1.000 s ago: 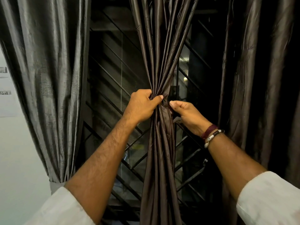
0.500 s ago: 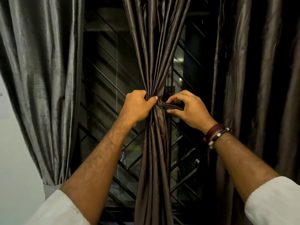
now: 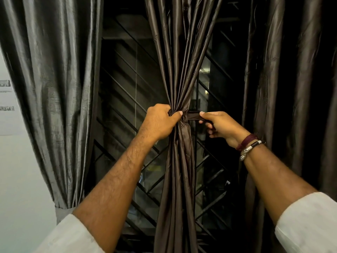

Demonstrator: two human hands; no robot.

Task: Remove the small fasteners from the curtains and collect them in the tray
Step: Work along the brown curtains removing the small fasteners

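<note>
A dark brown curtain (image 3: 179, 57) hangs in the middle, gathered into a tight bundle at its waist. My left hand (image 3: 159, 123) is closed around that gathered waist from the left. A dark fabric tie strap (image 3: 193, 115) sticks out sideways from the bundle to the right. My right hand (image 3: 218, 126) pinches the free end of this strap between thumb and fingers, holding it taut and level. No tray is in view.
A grey curtain (image 3: 54, 88) hangs at the left, tied low near the white wall (image 3: 16, 170). Another dark curtain (image 3: 291, 88) hangs at the right. Behind them is a window with a black diagonal metal grille (image 3: 127, 106).
My right hand has drawn the strap end out to the right, away from the bundle, so it now stretches level. My left hand has kept its hold on the gathered curtain.
</note>
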